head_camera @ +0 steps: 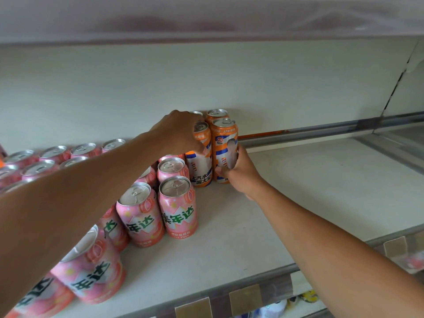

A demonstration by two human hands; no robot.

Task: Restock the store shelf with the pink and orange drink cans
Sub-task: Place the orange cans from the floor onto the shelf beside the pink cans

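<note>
Seen from above, a pale store shelf (pixel 298 191) with two bare arms reaching in. The left hand (pixel 181 134) curls down over the top of the left orange can (pixel 200 161), thumb on its face; the right hand (pixel 241 173) holds the right orange can (pixel 223 143) low down, thumb lying up the front. Both cans stand upright, side by side and touching, mid-shelf, with two more orange cans (pixel 216 114) just behind them near the back wall (pixel 275 83). Pink cans (pixel 177 207) fill the shelf's left part in rows, the nearest ones just beside the left orange can. The likely trouble is a knock-on fall – the orange cans are tall and narrow, so a push high up from the left hand could tip one into the rear pair or onto the pink row. The left forearm (pixel 91 191) also passes low over the pink cans, so drawing it back carelessly could sweep some off the front edge – and a dropped can may dent or burst
</note>
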